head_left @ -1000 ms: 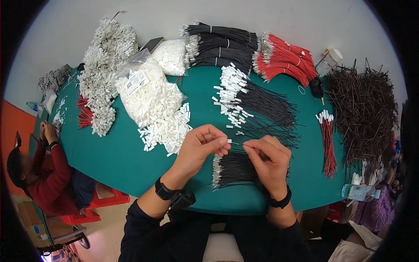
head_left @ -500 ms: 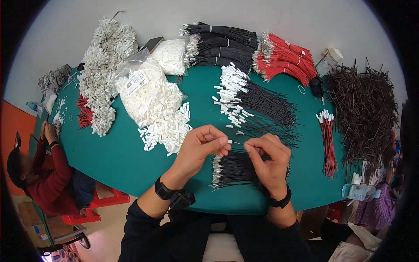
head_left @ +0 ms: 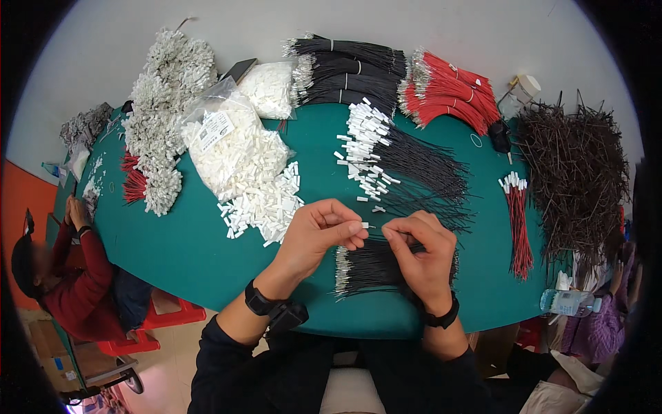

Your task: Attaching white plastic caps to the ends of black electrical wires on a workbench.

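Between thumb and forefinger, my left hand (head_left: 325, 228) pinches a small white connector housing (head_left: 365, 225). My right hand (head_left: 422, 248) is closed in a pinch on a thin black wire, mostly hidden by the fingers, whose metal tip is at the housing's right end. Below the hands lies a bundle of black wires (head_left: 372, 272) with silver terminals at its left end. Just beyond them is a pile of black wires with white housings (head_left: 369, 148) on their left ends. To the left, loose white housings (head_left: 265, 214) spill from a clear plastic bag (head_left: 231, 148).
Tied black (head_left: 352, 65) and red wire bundles (head_left: 455, 93) lie at the back. A small red bundle (head_left: 518, 224), a dark wire heap (head_left: 576, 179) and a plastic bottle (head_left: 569, 303) are at the right. A large white-connector pile (head_left: 162, 103) stands left; another person (head_left: 69, 276) sits there.
My right hand has moved slightly left, bringing the wire closer to the white housing. The left hand is almost still.
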{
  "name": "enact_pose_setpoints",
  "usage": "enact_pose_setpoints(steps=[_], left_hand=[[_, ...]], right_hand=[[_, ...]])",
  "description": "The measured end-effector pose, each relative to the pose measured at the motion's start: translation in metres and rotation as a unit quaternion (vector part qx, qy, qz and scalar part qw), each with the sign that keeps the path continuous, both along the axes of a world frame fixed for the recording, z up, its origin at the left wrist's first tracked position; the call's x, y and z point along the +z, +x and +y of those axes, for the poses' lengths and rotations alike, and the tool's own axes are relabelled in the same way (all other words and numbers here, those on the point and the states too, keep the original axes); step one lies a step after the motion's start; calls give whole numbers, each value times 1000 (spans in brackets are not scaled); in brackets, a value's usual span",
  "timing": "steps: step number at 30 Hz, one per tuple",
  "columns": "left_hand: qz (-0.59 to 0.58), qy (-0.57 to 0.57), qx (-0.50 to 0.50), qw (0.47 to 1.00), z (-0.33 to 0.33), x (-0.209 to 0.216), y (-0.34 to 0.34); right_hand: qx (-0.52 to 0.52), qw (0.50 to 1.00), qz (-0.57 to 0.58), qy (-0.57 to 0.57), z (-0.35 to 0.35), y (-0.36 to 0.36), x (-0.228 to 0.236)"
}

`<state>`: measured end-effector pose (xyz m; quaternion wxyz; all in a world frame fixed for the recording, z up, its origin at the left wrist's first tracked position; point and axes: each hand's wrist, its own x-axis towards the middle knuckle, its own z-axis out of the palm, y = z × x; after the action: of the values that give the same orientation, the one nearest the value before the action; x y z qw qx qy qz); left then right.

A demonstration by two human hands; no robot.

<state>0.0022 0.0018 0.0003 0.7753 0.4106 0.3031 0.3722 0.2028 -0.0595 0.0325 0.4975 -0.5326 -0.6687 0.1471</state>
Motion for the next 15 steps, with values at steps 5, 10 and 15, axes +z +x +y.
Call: enact_pose_setpoints(steps=[5,10,15], left_hand=[[24,22,-14,999,0,1,-5],[24,31,-19,999,-1,0,-3],[11,45,5,999,-3,-4,0]], right_hand=[[9,1000,-2,2,2,0,1],[20,1000,-2,-2,2,5,0],[17,1000,16,-18,1,2,-2]])
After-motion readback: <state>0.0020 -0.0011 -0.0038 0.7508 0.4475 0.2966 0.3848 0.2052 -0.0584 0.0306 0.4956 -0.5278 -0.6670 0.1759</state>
